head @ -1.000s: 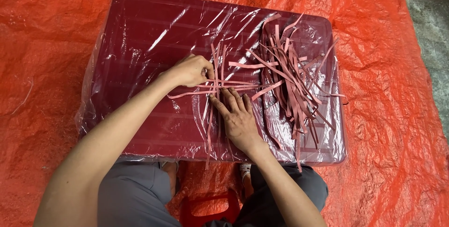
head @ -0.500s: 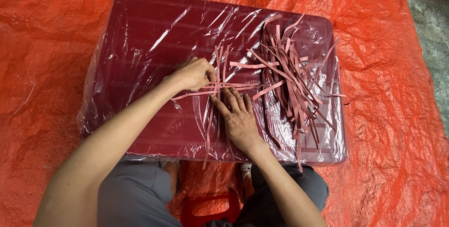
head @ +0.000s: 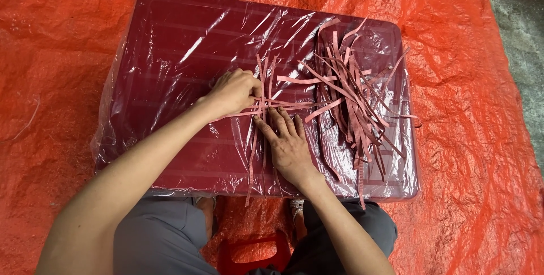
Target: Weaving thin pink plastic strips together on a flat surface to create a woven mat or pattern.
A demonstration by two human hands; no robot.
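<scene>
While the left hand (head: 233, 91) curls closed on crossed pink strips (head: 271, 105) at frame centre, the right hand (head: 289, 142) lies flat, fingers spread, pressing them onto the plastic-wrapped maroon box (head: 170, 54). Right of both hands, a loose strip pile (head: 354, 99) rests atop it.

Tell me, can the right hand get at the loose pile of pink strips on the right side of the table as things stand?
Probably yes. The right hand lies flat on the crossed strips, and the loose pile of strips lies just to its right on the plastic-wrapped table, with nothing between them.
</scene>
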